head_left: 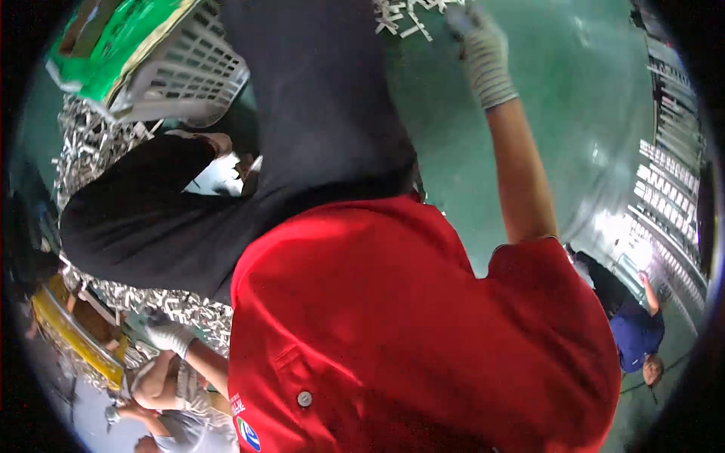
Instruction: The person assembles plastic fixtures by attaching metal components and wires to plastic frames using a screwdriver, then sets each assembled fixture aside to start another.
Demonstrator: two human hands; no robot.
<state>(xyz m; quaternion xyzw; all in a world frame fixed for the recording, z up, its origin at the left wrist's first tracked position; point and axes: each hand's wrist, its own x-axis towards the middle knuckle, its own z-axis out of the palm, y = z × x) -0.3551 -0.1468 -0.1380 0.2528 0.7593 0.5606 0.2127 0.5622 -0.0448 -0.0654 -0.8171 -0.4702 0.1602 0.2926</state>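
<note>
My right hand (pixel 487 60), in a white ribbed glove with grey fingertips, reaches out over the green floor at the top of the view. Its fingers are blurred. Close beside it lie several loose silvery strips (pixel 408 16), small and scattered. Low on the left is my left hand (pixel 172 337), also gloved, at the edge of a large heap of small shiny metal-looking pieces (pixel 192 306). The left fingers are small and unclear, so what they may hold does not show.
A white slatted plastic basket (pixel 189 83) with a green sack (pixel 128 45) stands at upper left beside the heap. A yellow crate (pixel 79 336) is at lower left, near a crouching person (pixel 181 426). Another person in dark blue (pixel 638 332) and long racked strips (pixel 668 181) are at right.
</note>
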